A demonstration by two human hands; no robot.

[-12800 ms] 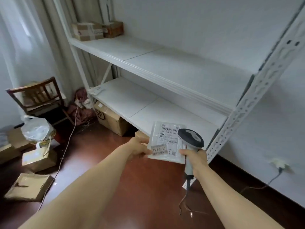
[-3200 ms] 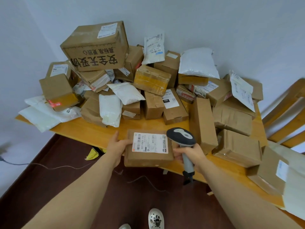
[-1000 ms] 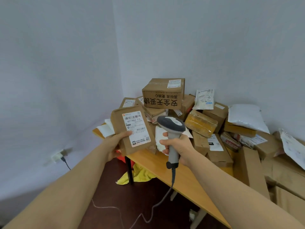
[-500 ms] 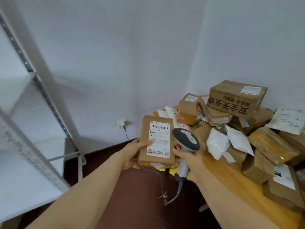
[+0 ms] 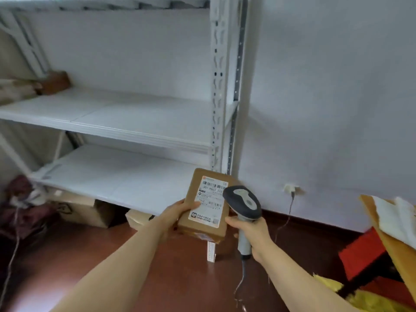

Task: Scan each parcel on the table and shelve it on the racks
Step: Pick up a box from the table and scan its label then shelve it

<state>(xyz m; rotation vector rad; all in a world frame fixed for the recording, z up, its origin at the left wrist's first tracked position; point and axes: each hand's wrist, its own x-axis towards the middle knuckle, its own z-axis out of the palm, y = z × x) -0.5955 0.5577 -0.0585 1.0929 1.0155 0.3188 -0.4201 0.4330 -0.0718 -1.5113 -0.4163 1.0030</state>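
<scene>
Centrally, the white rack (image 5: 135,122) fills the left and middle of the frame, with its perforated upright (image 5: 217,86) running down from the top centre. Its middle shelf (image 5: 117,115) holds a brown parcel (image 5: 56,83) and some pale parcels (image 5: 13,91) at the far left edge, all blurred. The lower shelf (image 5: 117,176) carries a flat pale item (image 5: 48,170) at its left end, too blurred to identify. Below that shelf, on the reddish-brown floor (image 5: 180,278), stands a cardboard box (image 5: 83,210) with a smaller box (image 5: 137,218) just to its right; their contents cannot be seen. At the right edge of the frame, a corner of the wooden table (image 5: 400,255) bears white mailers (image 5: 394,215). In the lower centre, the held parcel (image 5: 207,203), a flat brown carton with a white printed label (image 5: 210,201) facing the camera, is in the air in front of the right end of the lower shelf and rests on no shelf. The left hand (image 5: 177,212) grips its left edge, thumb lying on the label. The right hand (image 5: 249,230) is wrapped around the handle of the scanner (image 5: 244,204), whose dark head sits at the parcel's right edge; its cable (image 5: 242,280) hangs below. A wall socket (image 5: 290,188) sits to the right of the scanner.
</scene>
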